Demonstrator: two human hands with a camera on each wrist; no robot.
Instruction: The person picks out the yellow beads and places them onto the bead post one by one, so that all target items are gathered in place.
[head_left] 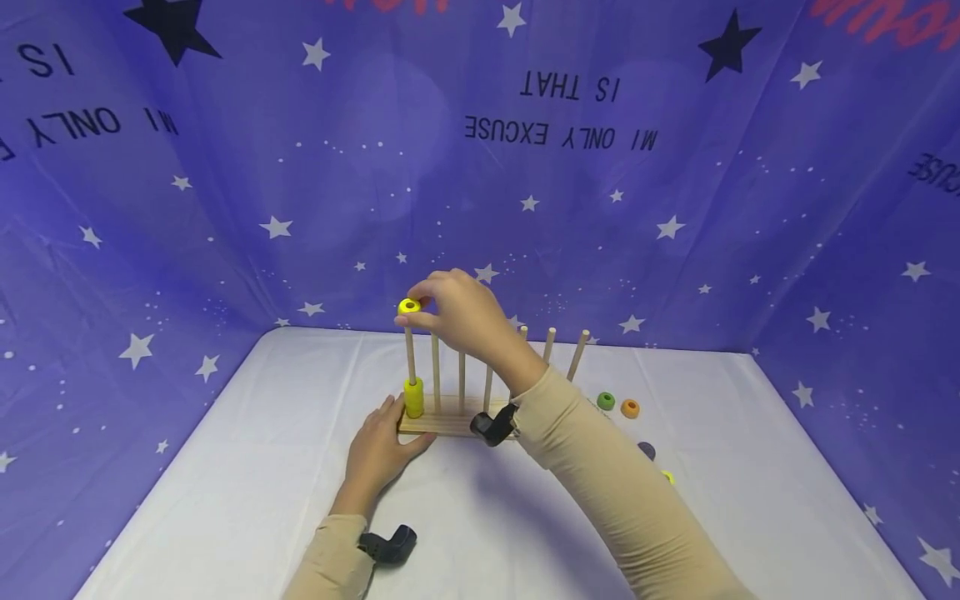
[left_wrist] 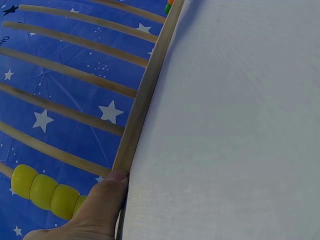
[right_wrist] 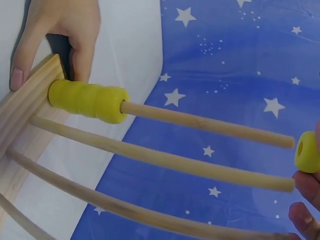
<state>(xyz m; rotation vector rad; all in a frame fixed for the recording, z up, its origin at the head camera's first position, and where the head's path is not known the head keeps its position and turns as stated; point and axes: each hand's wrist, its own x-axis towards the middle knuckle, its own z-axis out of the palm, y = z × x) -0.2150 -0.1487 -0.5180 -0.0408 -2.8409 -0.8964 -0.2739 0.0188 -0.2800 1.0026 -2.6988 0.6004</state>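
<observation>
My right hand [head_left: 468, 312] pinches a yellow bead [head_left: 408, 307] between thumb and fingers at the top of the leftmost wooden peg [head_left: 410, 354]. In the right wrist view the bead's hole faces the peg tip, with a small gap between them. Lower on that peg, several yellow beads [right_wrist: 89, 101] sit stacked against the wooden base [head_left: 442, 427]. My left hand [head_left: 378, 450] grips the base's left end, its thumb [left_wrist: 102, 205] along the front edge and its fingers on the far side.
More bare pegs [head_left: 577, 354] rise from the base to the right. Beyond it on the white table [head_left: 712, 433] lie a green bead [head_left: 606, 401], an orange bead [head_left: 630, 408] and a dark grey piece [head_left: 647, 451]. My right sleeve partly covers another yellow piece [head_left: 668, 477].
</observation>
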